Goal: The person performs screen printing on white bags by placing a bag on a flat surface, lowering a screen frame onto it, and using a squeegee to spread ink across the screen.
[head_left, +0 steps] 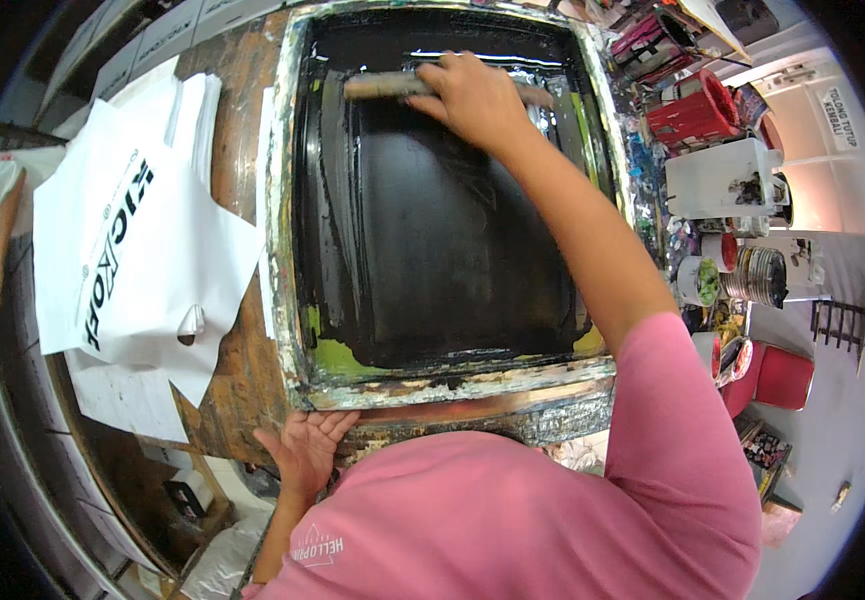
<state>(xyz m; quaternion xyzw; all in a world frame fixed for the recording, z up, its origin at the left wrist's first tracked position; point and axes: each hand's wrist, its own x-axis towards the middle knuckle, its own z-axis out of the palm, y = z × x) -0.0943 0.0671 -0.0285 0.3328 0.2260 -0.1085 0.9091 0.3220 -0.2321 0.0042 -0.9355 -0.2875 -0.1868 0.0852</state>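
Observation:
A screen printing frame [283, 230] with a paint-crusted rim lies in front of me, its mesh [452, 260] coated in black ink. At the far end of the mesh my right hand [472, 95] is closed around a squeegee [382, 86] with a worn wooden grip, which lies crosswise. Its lower edge is hidden against the inky mesh. My left hand [307, 445] is palm up at the frame's near left corner, fingers stretched out and thumb apart. Those fingertips reach the frame's near edge; nothing shows in the palm.
Left of the frame, printed white sheets [142, 240] are piled on the stained wooden table [227, 370]. Along the right stand a red bucket [692, 112], a whitish plastic container [717, 180] and several ink tubs. A red chair [782, 377] is farther right. At the far left another person's arm [7, 240] shows.

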